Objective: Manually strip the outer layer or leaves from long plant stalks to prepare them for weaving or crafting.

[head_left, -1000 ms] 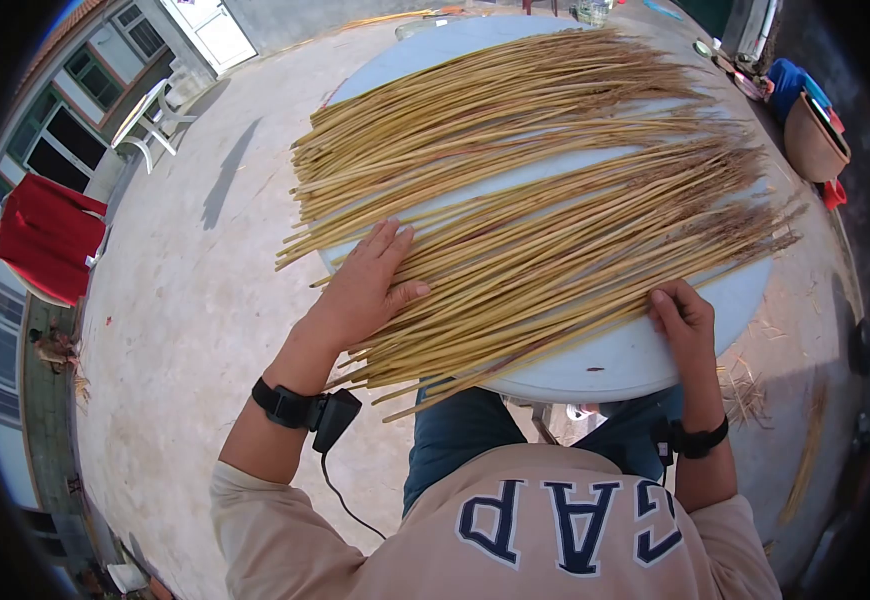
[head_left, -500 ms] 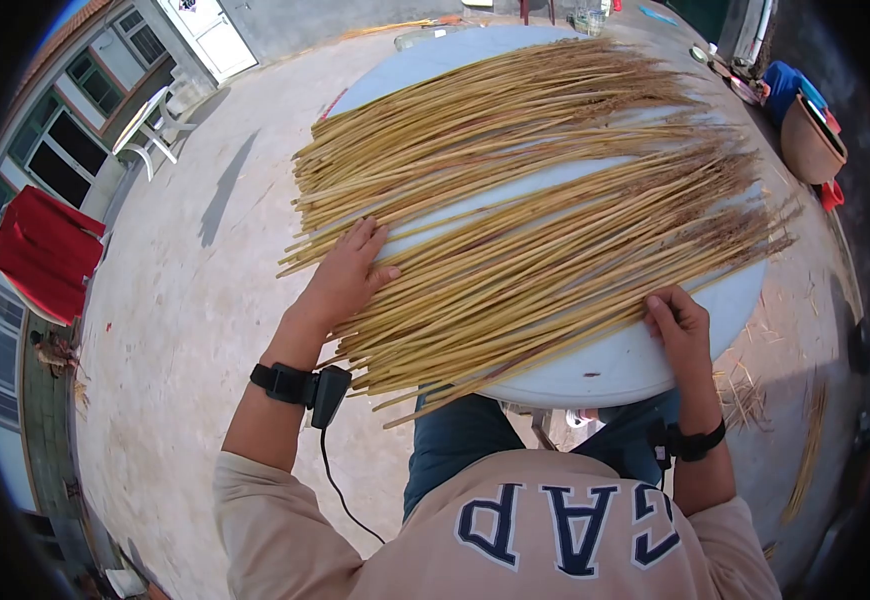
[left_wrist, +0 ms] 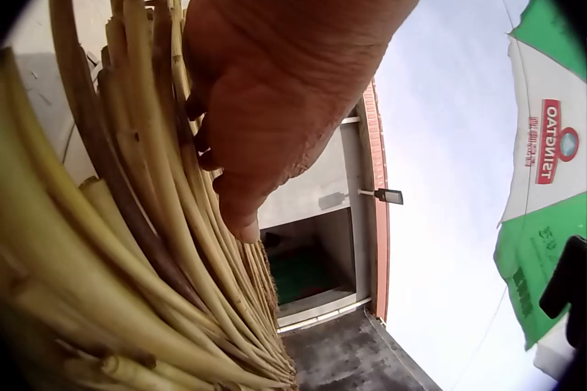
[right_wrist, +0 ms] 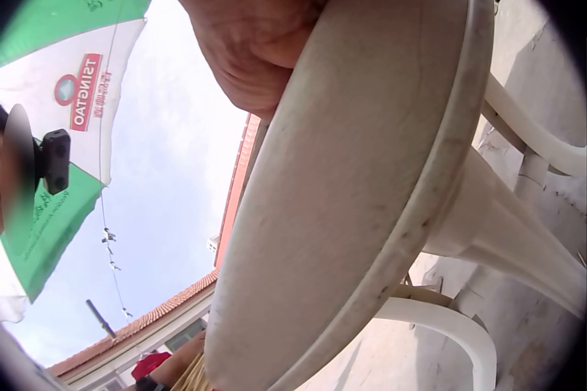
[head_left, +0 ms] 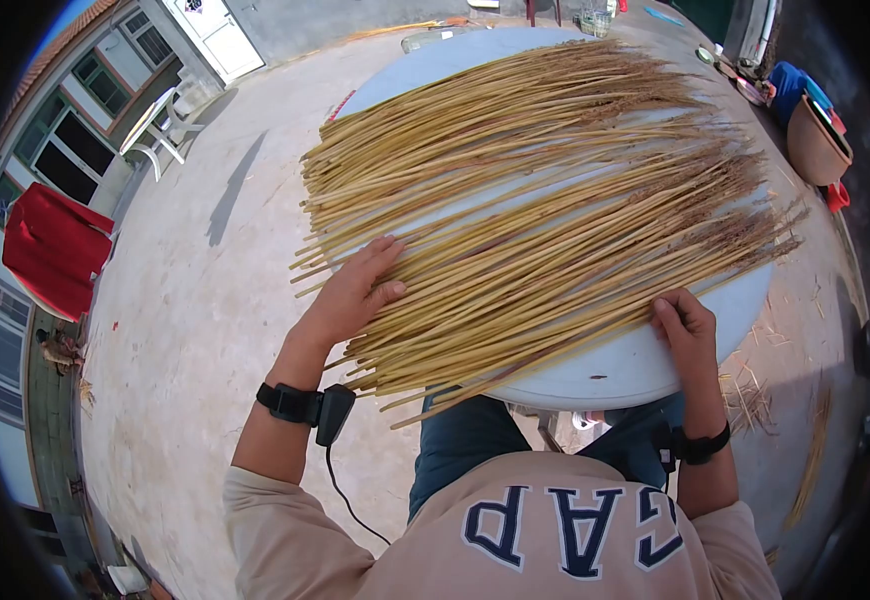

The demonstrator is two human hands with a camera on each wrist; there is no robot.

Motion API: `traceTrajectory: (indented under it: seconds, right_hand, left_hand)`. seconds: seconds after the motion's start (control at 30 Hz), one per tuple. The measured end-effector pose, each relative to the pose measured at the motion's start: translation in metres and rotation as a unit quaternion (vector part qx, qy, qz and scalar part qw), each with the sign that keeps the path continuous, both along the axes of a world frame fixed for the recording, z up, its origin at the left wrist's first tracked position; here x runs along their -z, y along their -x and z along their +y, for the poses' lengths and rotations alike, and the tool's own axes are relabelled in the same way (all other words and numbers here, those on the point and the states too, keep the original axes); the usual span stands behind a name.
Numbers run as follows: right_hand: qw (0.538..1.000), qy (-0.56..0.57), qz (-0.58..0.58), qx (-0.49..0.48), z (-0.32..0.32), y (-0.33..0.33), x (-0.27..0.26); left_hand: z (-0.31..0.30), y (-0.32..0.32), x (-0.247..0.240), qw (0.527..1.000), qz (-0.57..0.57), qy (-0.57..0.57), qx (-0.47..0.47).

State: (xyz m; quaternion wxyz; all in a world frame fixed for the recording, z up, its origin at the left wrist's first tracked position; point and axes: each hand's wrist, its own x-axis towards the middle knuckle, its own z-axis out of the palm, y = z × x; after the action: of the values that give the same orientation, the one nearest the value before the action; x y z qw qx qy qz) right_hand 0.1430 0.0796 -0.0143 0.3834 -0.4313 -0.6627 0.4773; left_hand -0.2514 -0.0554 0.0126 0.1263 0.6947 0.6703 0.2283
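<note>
While stalks (head_left: 515,285) lie under left grip (head_left: 357,292) | fingers extended | right grip (head_left: 686,325) beside them, curled | cannot tell if holding

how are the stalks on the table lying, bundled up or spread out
Spread out: the stalks lie loose side by side across the table, its pale top showing between them.

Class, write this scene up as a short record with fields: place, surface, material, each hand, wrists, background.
Place: paved yard, outdoors
Surface: round pale table
Material: long thin stalks, lying side by side, brushy brown tips toward the person's right
Left hand: rests on the stalks near their bare ends
Right hand: fingers bent, beside the nearest stalks; whether it pinches one is unclear
Wrists: black straps
Background: red cloth, white door
</note>
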Motion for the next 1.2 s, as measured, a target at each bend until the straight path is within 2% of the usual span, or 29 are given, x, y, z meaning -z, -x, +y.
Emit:
traceTrajectory:
  seconds: [0.13,0.2,0.23,0.3,0.43,0.5,0.63,0.7,0.83,1.0,1.13,1.2]
  right_hand:
    - [1.0,-0.007,0.001,-0.002,0.0,0.001,0.0]
    - [1.0,-0.013,-0.006,-0.009,-0.001,0.002,-0.003]
    - [1.0,-0.013,-0.006,-0.01,-0.001,0.003,-0.003]
    - [1.0,-0.004,-0.005,0.002,-0.001,0.004,-0.003]
    - [1.0,0.001,0.002,0.002,-0.001,0.005,-0.005]
    - [1.0,-0.001,-0.008,0.001,-0.001,0.006,-0.005]
    - [1.0,-0.014,-0.006,0.006,0.0,0.008,-0.005]
    - [1.0,-0.02,-0.005,-0.003,0.0,0.006,-0.004]
    - [1.0,-0.011,0.006,-0.008,0.0,0.004,-0.005]
    - [1.0,-0.02,0.008,-0.007,0.0,0.001,-0.004]
    - [1.0,-0.024,-0.002,-0.015,0.0,-0.001,-0.007]
    - [1.0,-0.017,0.008,-0.011,0.0,0.0,-0.006]
  left_hand:
    - [-0.003,0.015,-0.003,0.997,-0.031,-0.036,-0.066]
    - [-0.002,0.035,0.007,0.98,-0.011,-0.103,-0.168]
    - [0.0,0.042,0.009,0.98,-0.011,-0.102,-0.169]
    - [0.004,0.052,0.01,0.971,0.082,-0.118,-0.19]
    - [0.015,0.05,0.006,0.97,0.102,-0.113,-0.192]
    - [0.021,0.047,0.004,0.96,0.195,-0.103,-0.173]
    - [0.031,0.049,0.003,0.959,0.225,-0.069,-0.16]
    - [0.033,0.044,-0.001,0.957,0.234,-0.018,-0.172]
    - [0.033,0.036,0.0,0.951,0.267,0.0,-0.157]
    - [0.028,0.038,-0.006,0.947,0.197,-0.136,-0.216]
    - [0.018,0.024,-0.037,0.94,0.189,-0.211,-0.193]
    - [0.013,0.018,-0.048,0.92,0.229,-0.279,-0.151]
